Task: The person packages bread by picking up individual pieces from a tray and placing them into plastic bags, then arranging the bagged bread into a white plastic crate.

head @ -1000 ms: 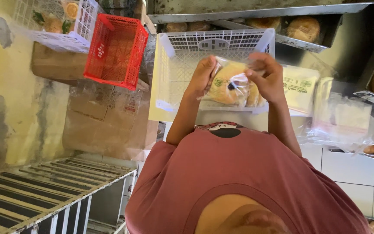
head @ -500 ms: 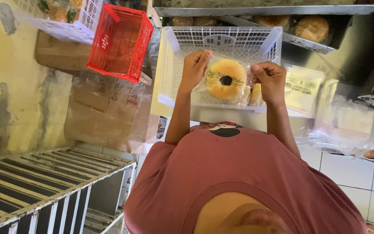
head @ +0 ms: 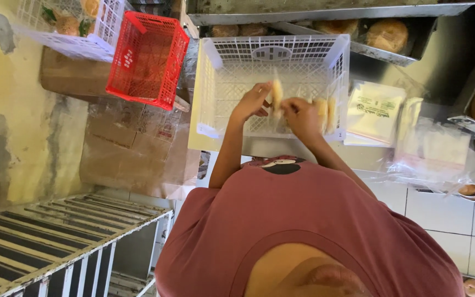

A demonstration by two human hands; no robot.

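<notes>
The person's left hand (head: 253, 102) and right hand (head: 299, 116) are both reaching into a white plastic crate (head: 215, 82) that is sitting on the counter (head: 281, 147); between them a bagged round bun (head: 276, 94) is standing on edge, so only its thin pale side is showing. The left fingers (head: 263, 91) are closing on the bun's near edge, touching it; the right fingers (head: 288, 104) are curling against its other side, so both hands are holding the one bun inside the crate, toward its right half. Just beside the right hand, more bagged buns (head: 325, 113) are standing upright against the crate's right wall, partly hidden by the wrist; how many there are cannot be told. The fingertips themselves are blurring into the crate's mesh, and the clear wrapping is hard to make out. To the right of the crate a stack of flat printed bags (head: 375, 113) is lying on the counter, with loose clear plastic (head: 435, 151) beside it. A red crate (head: 148, 60) is sitting to the left, well apart from the hands; the person's pink shirt (head: 303, 231) is covering the lower middle of the view.
</notes>
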